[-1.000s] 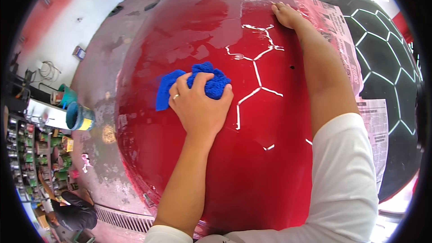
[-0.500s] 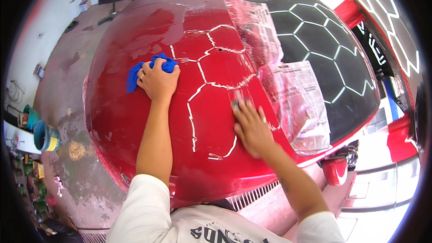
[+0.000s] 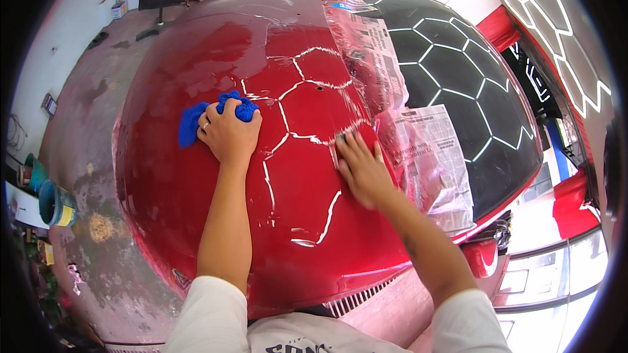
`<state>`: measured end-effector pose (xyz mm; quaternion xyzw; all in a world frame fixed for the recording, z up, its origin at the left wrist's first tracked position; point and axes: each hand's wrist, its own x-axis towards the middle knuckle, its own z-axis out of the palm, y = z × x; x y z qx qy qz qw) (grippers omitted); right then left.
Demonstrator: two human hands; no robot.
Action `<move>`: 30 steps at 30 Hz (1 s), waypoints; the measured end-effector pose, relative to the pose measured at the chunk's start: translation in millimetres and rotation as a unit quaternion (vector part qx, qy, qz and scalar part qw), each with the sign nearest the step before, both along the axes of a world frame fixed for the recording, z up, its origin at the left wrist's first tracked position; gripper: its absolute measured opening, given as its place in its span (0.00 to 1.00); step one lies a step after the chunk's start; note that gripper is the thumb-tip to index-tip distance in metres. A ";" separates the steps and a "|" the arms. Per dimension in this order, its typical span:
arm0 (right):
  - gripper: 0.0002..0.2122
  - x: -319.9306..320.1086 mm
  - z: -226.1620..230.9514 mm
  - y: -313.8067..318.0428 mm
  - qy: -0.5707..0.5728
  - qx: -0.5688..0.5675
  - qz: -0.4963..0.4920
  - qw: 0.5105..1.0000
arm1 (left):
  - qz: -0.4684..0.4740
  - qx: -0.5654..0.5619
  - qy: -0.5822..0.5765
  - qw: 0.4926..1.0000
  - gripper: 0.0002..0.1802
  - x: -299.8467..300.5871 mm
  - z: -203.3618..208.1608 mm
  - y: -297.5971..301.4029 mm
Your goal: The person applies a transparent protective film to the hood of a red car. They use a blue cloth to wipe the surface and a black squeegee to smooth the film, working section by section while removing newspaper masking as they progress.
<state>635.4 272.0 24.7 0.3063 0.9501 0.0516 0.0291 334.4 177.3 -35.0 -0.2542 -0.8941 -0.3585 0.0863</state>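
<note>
A glossy wet red car body panel (image 3: 288, 183) spreads below me, mirroring white hexagonal lights. On its left part, my left hand (image 3: 229, 132) is closed round a bunched blue cloth (image 3: 191, 124), and the cloth rests against the paint. To the right, my right hand (image 3: 363, 167) lies with its fingers together, pressing a small dark pad (image 3: 340, 138) on the panel near the masked edge. Most of that pad is hidden under the fingertips, so its exact kind does not show.
Newspaper and plastic masking (image 3: 432, 163) runs along the panel's right side, bordering a glossy black surface (image 3: 451, 72). Left of the car, a bucket (image 3: 57, 202) stands on the stained floor (image 3: 98, 176). A red side mirror (image 3: 481, 258) sticks out at lower right.
My right hand has slid a little farther up the panel with the dark pad. My left hand stays on the blue cloth, nearly still. The view has shifted slightly.
</note>
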 end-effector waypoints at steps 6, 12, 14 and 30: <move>0.30 -163.4 -9.3 179.3 0.015 -0.018 -0.047 0.999 | 0.006 0.024 0.009 1.000 0.25 1.3 -4.0 5.9; 0.29 -294.4 -35.6 351.7 -0.034 0.054 0.020 0.998 | 0.011 0.035 0.033 0.999 0.23 -1.1 -8.6 1.8; 0.30 -319.2 -35.5 387.9 -0.029 0.003 0.032 0.999 | 0.017 0.039 0.068 0.997 0.24 -3.6 -14.5 2.8; 0.28 27.8 2.8 -58.4 0.022 -0.059 0.021 0.998 | 0.009 0.029 0.017 0.999 0.24 -4.0 -1.5 2.1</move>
